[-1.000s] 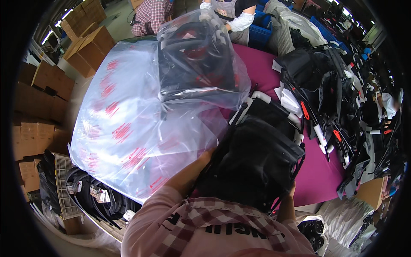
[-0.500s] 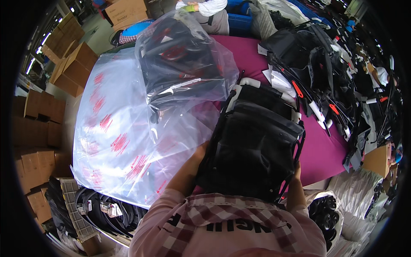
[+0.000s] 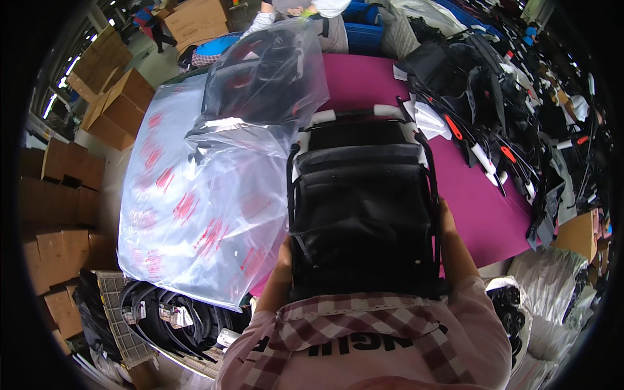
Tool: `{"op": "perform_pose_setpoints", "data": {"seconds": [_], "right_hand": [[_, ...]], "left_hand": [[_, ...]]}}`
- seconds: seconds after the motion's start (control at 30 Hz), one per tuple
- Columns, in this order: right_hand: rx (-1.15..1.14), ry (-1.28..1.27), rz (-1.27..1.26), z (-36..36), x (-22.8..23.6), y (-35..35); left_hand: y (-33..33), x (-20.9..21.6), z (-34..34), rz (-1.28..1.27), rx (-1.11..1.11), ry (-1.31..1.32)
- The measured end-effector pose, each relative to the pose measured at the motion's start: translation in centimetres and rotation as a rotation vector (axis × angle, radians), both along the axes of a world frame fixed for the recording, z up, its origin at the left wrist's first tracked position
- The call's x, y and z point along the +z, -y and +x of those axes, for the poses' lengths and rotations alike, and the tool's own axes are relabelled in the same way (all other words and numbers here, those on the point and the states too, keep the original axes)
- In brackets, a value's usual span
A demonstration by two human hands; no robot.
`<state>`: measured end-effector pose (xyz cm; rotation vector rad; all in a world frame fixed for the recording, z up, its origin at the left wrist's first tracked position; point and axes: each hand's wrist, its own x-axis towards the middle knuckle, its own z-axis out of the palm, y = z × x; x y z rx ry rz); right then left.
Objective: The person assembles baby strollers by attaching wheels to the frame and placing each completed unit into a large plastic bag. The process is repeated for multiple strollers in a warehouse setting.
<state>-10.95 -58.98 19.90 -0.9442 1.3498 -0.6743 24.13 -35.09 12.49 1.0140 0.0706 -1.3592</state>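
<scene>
A folded stroller (image 3: 364,208), with black fabric and white foam wrap on its far tubes, is in front of my body with its near end close to my apron. My left hand (image 3: 285,252) grips its left side, the fingers mostly hidden by the frame. Around the right side frame, my right hand (image 3: 445,218) is closed, its fingers partly out of sight. Left of and beyond it, another black folded stroller (image 3: 250,88) lies inside a clear plastic bag. Clear plastic bags (image 3: 175,201) with red print are spread flat beside my left arm.
A purple-covered table (image 3: 478,221) lies beneath. Black strollers with red-orange parts (image 3: 471,97) pile up on its right. Across the table a co-worker's hands (image 3: 302,12) are near the bagged stroller. Cartons (image 3: 120,107) stand at left; a basket of black hoops (image 3: 172,318) sits near left.
The stroller in my hands has turned from slanted to nearly straight, its far end swinging left. The bagged stroller has shifted a little left, and the co-worker's hands have moved.
</scene>
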Motion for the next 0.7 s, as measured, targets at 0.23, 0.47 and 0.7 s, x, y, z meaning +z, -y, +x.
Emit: {"op": "perform_pose_setpoints", "data": {"seconds": [0.23, 0.47, 0.7], "right_hand": [[0.232, 0.295, 0.002, 3.0, 2.8, 12.8], [0.748, -0.736, -0.242, 2.0, -0.2, 19.2], [0.266, -0.229, -0.105, -1.8, -3.7, 7.9]], "left_hand": [[8.3, 3.6, 1.8, -0.056, 0.028, 0.035], [18.5, -0.8, 3.6, 0.305, -0.176, 1.107], [7.7, -6.9, -0.3, 0.27, -0.299, 0.751]]}}
